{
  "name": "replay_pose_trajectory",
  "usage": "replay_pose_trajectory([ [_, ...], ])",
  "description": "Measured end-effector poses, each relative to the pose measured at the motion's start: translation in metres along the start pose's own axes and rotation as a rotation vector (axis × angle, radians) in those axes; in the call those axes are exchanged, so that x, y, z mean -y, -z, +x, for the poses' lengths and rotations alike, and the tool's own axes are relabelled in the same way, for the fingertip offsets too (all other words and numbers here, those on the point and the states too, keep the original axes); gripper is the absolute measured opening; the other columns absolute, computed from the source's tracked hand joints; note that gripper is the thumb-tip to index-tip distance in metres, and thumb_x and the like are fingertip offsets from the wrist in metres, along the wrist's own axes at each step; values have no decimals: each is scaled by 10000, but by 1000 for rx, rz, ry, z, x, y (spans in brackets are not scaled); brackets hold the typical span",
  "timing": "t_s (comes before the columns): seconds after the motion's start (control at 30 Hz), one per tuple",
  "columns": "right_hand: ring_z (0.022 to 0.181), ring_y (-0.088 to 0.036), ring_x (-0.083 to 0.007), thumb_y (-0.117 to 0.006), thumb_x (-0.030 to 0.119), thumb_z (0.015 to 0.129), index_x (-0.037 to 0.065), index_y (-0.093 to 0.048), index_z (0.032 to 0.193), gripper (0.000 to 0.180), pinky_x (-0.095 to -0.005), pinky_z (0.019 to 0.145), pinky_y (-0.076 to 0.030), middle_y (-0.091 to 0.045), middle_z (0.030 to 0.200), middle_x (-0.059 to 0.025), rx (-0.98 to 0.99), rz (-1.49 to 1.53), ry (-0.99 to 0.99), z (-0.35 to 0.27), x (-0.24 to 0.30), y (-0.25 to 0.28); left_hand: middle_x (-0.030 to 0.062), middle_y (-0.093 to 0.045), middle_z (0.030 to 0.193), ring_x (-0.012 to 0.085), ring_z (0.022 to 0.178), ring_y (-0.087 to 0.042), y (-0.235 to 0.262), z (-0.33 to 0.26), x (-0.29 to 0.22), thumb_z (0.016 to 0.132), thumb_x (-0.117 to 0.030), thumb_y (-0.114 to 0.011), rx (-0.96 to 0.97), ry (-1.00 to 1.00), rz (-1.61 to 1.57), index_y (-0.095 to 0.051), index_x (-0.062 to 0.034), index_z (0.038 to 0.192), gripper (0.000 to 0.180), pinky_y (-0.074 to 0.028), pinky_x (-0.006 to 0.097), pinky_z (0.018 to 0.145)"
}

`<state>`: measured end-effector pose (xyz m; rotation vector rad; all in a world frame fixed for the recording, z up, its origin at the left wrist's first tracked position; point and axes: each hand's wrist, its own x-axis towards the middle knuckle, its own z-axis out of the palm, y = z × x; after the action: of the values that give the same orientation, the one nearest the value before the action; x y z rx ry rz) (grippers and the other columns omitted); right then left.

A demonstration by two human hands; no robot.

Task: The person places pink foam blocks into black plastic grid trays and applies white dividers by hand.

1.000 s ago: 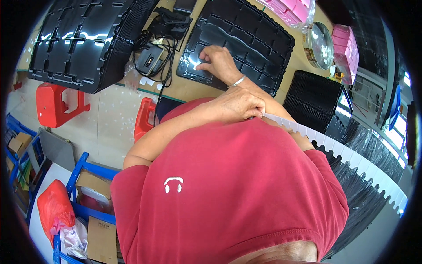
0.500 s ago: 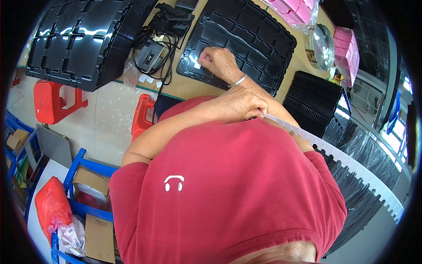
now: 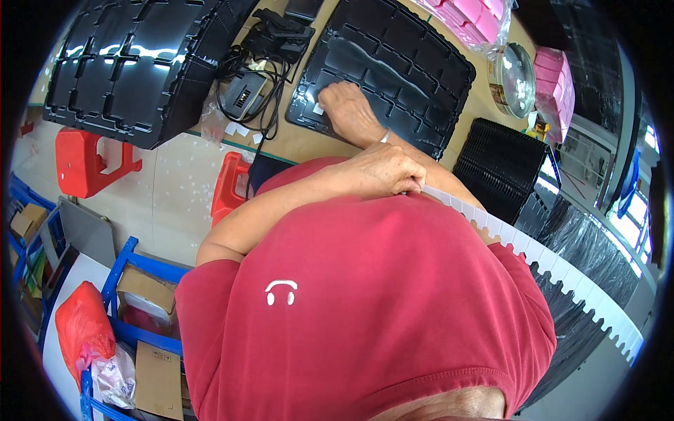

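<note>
My right hand (image 3: 349, 107) lies flat on a black moulded plastic tray (image 3: 414, 63) on the brown table, its fingertips on a small white label (image 3: 318, 109) stuck near the tray's left edge. A thin bracelet sits on that wrist. My left hand (image 3: 379, 170) is closed against my red shirt and grips the end of a long white strip with a toothed edge (image 3: 554, 263), which runs off to the lower right.
A second stack of black trays (image 3: 133, 70) lies at the upper left, with a black device and tangled cables (image 3: 256, 77) beside it. Pink boxes (image 3: 554, 84), a round clear tub (image 3: 516, 77) and black ribbed trays (image 3: 502, 165) are on the right. Red stools (image 3: 88, 158) and blue racks with cartons (image 3: 140, 295) stand below left.
Almost nothing differs: my right hand stays on the tray with a slight shift of the fingers over the label, and my left hand keeps hold of the strip.
</note>
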<state>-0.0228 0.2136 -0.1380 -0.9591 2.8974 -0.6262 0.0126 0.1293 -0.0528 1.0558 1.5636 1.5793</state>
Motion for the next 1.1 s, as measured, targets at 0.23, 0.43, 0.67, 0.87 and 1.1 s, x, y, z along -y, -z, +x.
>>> replay_pose_trajectory([
  [0.23,821,-560,-285,-634,94,814,62,-552,901,124,-372,746,-449,-565,848,-96,-124,41,-62,-34,2,24,125,-671,789,313,772,-656,-4,3,2,836,-165,-628,-84,-69,155,-660,-76,881,105,-500,397,682],
  [0.43,839,-575,-330,-638,124,837,43,-550,916,144,-393,736,-462,-591,879,-138,-181,429,-496,-40,-2,43,139,-663,761,320,753,-655,-9,4,-8,835,-184,-639,-105,-160,186,-663,-82,882,115,-501,412,671],
  [0.67,747,-578,-326,-615,87,846,21,-513,889,129,-373,662,-467,-574,830,-150,-308,432,-830,-133,34,101,116,-665,753,259,681,-660,10,13,-11,850,-166,-649,-215,60,112,-674,-74,959,146,-494,308,604],
  [0.87,824,-619,-406,-570,55,818,25,-633,908,114,-465,699,-499,-630,868,-235,520,33,-1252,-309,82,76,118,-702,872,279,785,-670,-1,72,13,798,-218,-703,-4,118,165,-639,-88,1140,371,-510,323,729],
  [1.1,813,-655,-347,-562,128,863,85,-682,984,176,-441,704,-514,-667,881,-173,-142,186,-1300,-198,84,106,143,-596,1204,321,1100,-567,6,92,48,752,-214,-738,-29,-62,568,-557,-97,1246,539,-434,412,936],
])
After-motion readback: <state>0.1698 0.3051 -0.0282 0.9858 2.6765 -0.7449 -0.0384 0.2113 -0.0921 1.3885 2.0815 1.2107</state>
